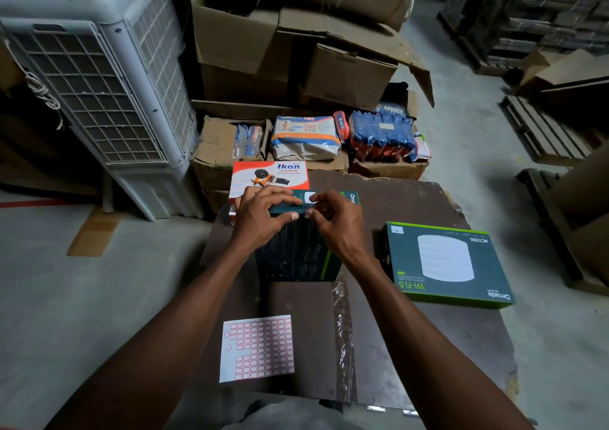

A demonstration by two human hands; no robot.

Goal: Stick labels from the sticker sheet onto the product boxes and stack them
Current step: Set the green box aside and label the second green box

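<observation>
Nearest to us lies the sticker sheet (257, 349) on the brown table (428, 347). Farther, our left hand (263, 217) curls its fingers over the top edge of the standing dark product box (296, 251), and our right hand (336, 222) pinches something small at that same edge, probably a label. To the right another box (449, 264) lies flat. If we press unevenly, the label may wrinkle, or the upright box may tip.

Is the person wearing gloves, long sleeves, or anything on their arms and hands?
No. The left hand and right hand are bare, with no gloves, rings or watch showing. Both forearms are uncovered all the way to the picture's bottom edge, so no sleeves can be seen. The fingernails look short and plain.
</observation>
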